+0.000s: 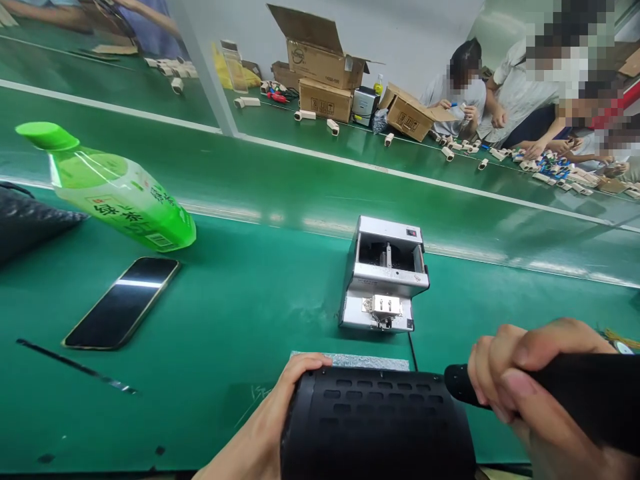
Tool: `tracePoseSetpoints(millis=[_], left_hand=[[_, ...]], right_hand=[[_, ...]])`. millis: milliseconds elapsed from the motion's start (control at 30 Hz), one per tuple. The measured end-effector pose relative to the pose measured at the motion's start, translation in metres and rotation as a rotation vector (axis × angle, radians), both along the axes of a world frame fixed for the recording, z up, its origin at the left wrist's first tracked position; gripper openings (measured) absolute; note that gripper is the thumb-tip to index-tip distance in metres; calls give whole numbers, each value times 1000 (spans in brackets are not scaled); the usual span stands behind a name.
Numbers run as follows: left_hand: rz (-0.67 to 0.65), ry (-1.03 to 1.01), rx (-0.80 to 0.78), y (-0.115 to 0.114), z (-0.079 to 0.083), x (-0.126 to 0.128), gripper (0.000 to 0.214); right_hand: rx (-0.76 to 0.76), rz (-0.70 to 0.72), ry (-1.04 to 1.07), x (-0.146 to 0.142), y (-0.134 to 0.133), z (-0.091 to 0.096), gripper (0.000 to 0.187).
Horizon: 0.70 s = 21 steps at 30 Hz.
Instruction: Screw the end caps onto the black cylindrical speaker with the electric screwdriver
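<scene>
At the table's front edge lies a black housing with rows of slots in its curved top. My left hand grips its left side, the fingers curled over the far left corner. My right hand is wrapped round a black electric screwdriver. The nose of this screwdriver points left and meets the housing's upper right corner; the bit itself is hidden. Beyond the housing stands a silver screw feeder, with a cable at its right. A grey textured strip shows just behind the housing.
On the left are a green drink bottle, a phone, a thin black strip and a dark bag. Across the green bench, cardboard boxes, several white parts and people at work line the far side.
</scene>
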State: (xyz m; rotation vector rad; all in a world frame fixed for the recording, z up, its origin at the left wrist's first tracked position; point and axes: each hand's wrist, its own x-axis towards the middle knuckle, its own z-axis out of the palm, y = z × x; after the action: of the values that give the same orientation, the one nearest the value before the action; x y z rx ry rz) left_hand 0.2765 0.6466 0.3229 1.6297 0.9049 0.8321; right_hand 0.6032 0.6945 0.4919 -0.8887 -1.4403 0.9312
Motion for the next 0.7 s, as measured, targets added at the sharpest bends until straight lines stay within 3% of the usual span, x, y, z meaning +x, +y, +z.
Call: tracePoseSetpoints(millis=[200,467,700], left_hand=[[-18,66,-40,0,11,-1,115],[-10,13,-88,-5,4,-6,114],[5,34,-118,-2,10,-3,115]], right_hand=[[18,25,-15,1,1,-6,13],[45,17,13,-2,0,-11,15],[28,61,1,4,0,-11,15]])
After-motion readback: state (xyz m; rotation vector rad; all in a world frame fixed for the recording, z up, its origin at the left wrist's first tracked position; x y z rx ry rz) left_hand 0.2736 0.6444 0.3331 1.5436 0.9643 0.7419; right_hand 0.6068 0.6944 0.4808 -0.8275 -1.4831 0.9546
